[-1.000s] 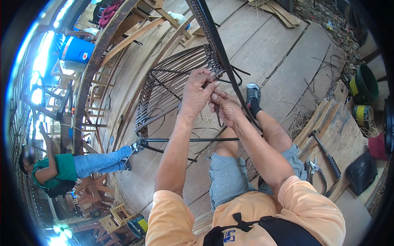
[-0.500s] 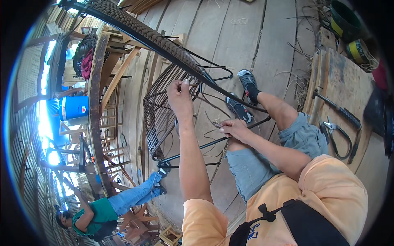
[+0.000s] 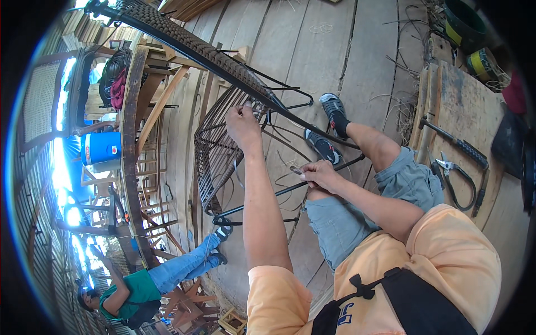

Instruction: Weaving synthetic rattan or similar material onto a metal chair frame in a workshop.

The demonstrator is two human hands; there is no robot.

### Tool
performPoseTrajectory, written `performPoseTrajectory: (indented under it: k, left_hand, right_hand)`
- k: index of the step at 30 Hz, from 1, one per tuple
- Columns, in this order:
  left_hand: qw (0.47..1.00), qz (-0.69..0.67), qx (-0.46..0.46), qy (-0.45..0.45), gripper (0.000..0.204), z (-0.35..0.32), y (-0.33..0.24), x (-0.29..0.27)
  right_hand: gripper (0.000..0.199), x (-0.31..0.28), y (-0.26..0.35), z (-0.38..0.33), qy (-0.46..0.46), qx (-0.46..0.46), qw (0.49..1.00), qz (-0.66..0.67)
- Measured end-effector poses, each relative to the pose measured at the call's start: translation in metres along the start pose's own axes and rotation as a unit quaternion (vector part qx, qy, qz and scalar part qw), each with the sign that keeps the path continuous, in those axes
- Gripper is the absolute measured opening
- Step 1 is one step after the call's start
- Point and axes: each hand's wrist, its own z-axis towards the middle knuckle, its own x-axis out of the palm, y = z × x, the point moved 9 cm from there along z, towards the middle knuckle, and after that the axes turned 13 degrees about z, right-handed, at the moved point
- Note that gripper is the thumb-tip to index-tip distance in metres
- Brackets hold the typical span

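Observation:
A chair-like metal frame (image 3: 245, 208) partly woven with brown strands lies tilted before me. Across its upper part runs a black bar (image 3: 223, 78) bordering a dense brown weave (image 3: 167, 34). My left hand (image 3: 244, 129) is closed in a pinch against the weave beneath that bar; what its fingertips grip is too small to make out. Over my knee, my right hand (image 3: 322, 175) pinches a thin brown weaving strand (image 3: 295, 169), its short end poking out past the fingers. Loose strands (image 3: 279, 137) curve between the frame and my shoes.
On a wooden board (image 3: 463, 106) at right lie a hammer (image 3: 455, 142) and pruning shears (image 3: 460, 178). Dark buckets (image 3: 464, 25) stand beyond it. At left, a person (image 3: 131, 293) in a green top stands near wooden frames and a blue cooler (image 3: 100, 148).
My left fingertips have shifted slightly left and up along the weave. My right hand stays nearly in place, still pinching the strand. The view has shifted a little.

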Motion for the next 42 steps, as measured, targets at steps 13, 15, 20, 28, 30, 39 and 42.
performPoseTrajectory:
  k: [13,15,20,28,30,39,42]
  left_hand:
    - [0.999,-0.005,-0.033,0.017,0.028,0.000,0.004,0.000]
    - [0.999,-0.007,-0.035,0.020,0.027,0.001,0.005,0.001]
    - [0.998,-0.042,-0.044,0.028,0.027,0.000,0.005,0.003]
    - [0.996,-0.076,-0.046,0.031,0.025,-0.002,0.000,-0.002]
    - [0.984,-0.152,-0.062,0.073,0.022,-0.011,-0.016,-0.007]
    - [0.971,0.079,0.190,0.119,0.020,-0.042,-0.055,-0.068]
    - [0.952,0.136,0.245,0.125,0.023,-0.069,-0.083,-0.103]
  right_hand:
    - [0.018,0.005,-0.001,-0.004,0.040,-0.005,0.999,-0.026]
    - [0.018,0.007,-0.005,-0.003,0.057,-0.002,0.998,-0.013]
    - [0.019,0.012,-0.008,-0.001,0.077,-0.001,0.997,-0.027]
    - [0.036,0.014,0.001,0.001,0.103,-0.015,0.994,-0.026]
    - [0.040,0.012,0.025,-0.001,0.068,-0.033,0.997,-0.031]
    - [0.033,0.030,0.112,0.032,-0.034,-0.198,0.970,-0.135]
    - [0.030,0.030,0.119,0.053,-0.080,-0.262,0.947,-0.167]
